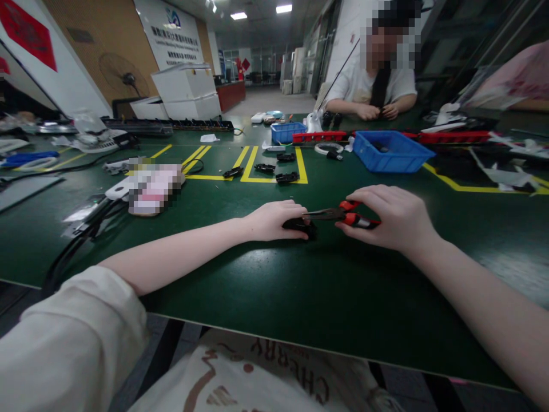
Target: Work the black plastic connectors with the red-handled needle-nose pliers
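Observation:
My left hand [274, 220] is closed around a small black part [305, 228] just above the green tabletop. In my right hand [392, 217] is a pair of needle-nose pliers [354, 217] with red and black handles. The pliers' long jaws point left and reach the top of the black part, close to my left thumb. Whether the tips grip anything is too small to tell. Beyond my hands, several similar black parts [286, 178] lie on the table by the yellow tape lines.
A blue bin [390, 151] stands behind my right hand, with a smaller blue bin [288, 132] farther back. Left of my arm lie a phone-like pink object [156, 191] and black cables [75, 252]. A co-worker [373, 91] sits across the green table [266, 286].

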Action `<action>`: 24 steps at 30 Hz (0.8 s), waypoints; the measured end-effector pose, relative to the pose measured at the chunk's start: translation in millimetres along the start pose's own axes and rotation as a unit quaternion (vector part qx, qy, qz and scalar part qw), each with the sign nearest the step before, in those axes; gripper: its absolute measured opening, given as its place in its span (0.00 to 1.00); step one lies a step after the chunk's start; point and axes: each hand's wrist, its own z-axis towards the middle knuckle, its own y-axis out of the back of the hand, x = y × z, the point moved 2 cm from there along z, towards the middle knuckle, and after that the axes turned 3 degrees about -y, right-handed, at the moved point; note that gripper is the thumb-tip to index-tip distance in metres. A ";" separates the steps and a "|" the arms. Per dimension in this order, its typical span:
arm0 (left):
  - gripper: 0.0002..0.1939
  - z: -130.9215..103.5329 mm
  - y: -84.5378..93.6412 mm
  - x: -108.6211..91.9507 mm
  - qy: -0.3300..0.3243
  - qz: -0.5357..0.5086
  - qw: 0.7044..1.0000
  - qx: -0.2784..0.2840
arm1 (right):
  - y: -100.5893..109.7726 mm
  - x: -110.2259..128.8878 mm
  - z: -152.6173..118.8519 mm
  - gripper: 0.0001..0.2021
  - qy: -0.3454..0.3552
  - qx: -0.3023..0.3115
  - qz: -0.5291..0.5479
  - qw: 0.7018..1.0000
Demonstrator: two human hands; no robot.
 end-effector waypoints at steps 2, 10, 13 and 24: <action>0.13 0.0 -0.1 0.3 0.006 -0.001 1.000 -0.003 | -0.7 0.2 0.1 0.15 0.000 0.007 -0.004 1.000; 0.12 0.5 -1.6 2.2 -0.009 -0.022 1.000 -0.006 | 1.8 0.2 1.3 0.16 0.010 -0.007 0.000 1.000; 0.13 1.0 -2.0 2.2 -0.016 -0.030 0.999 -0.003 | 3.2 1.6 1.7 0.16 -0.015 0.005 0.006 1.000; 0.05 73.5 -16.1 22.6 -0.070 -0.008 0.997 0.043 | 26.4 74.1 21.6 0.20 0.044 -0.025 -0.002 0.999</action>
